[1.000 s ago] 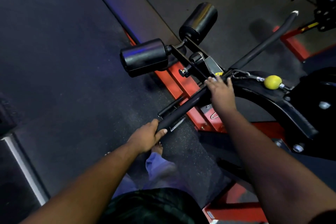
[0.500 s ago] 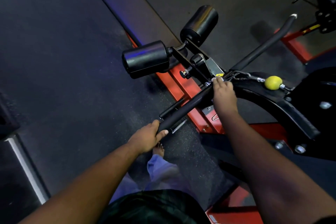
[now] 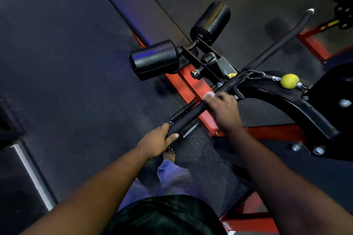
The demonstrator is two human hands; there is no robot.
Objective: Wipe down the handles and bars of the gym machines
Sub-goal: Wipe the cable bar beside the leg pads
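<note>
Long black foam-covered pull bar (image 3: 193, 115) runs diagonally across frame centre, from 7 o'clock end up toward 2 o'clock. Left hand (image 3: 158, 142) grips bar's near end, fingers and thumb wrapped round it. Right hand (image 3: 222, 108), toward 2 o'clock from left, curls over bar's middle; small white patch (image 3: 209, 94) at fingertips, possibly wiping cloth, too blurred to confirm. Two black cylindrical roller pads (image 3: 155, 59) sit at 12 o'clock. Yellow ball stopper (image 3: 289, 81) on cable at 3 o'clock. Red steel frame (image 3: 193, 86) lies beneath bar.

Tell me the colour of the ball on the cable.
Yellow ball, clearest in the head view.
</note>
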